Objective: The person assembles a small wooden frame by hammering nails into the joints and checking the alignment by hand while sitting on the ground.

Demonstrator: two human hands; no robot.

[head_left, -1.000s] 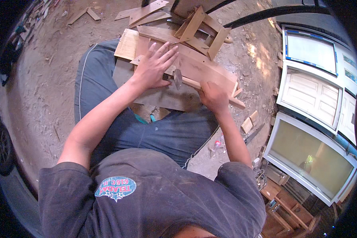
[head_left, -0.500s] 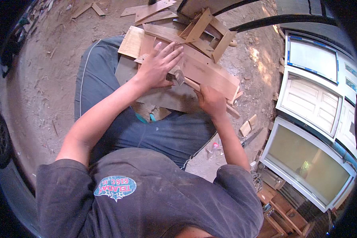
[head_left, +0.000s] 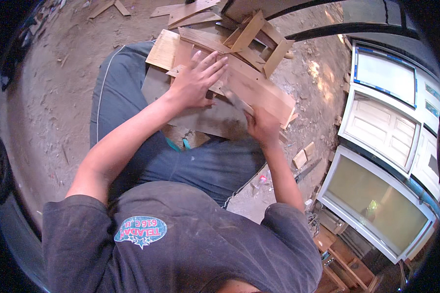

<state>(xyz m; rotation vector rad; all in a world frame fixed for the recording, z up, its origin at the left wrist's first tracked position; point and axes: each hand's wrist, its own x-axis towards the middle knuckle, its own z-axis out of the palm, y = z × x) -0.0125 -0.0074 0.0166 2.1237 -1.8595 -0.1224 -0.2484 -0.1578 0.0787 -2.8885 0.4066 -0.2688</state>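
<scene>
My left hand (head_left: 196, 82) lies with its fingers stretched out over the boards on my lap, pressing on a wooden board (head_left: 249, 84). My right hand (head_left: 264, 126) is closed round the wooden handle of a hammer (head_left: 237, 100), which is smeared by motion. Its head points toward the thumb side of my left hand. Beneath the board lies a grey-brown flat panel (head_left: 200, 120) across my thighs. A lighter wood block (head_left: 163, 50) sits at the panel's far left. What lies directly under my left palm is hidden.
A small wooden frame (head_left: 255, 39) stands just beyond the board. Loose wood strips (head_left: 193, 14) lie on the dirt floor farther away. Two short wood pieces (head_left: 303, 155) rest to the right. White panelled doors (head_left: 379, 127) and a framed glass panel (head_left: 376, 200) stand at the right.
The hammer in my right hand has swung, its head now blurred and nearer the board, its handle end no longer showing behind the hand. My left hand stays in place.
</scene>
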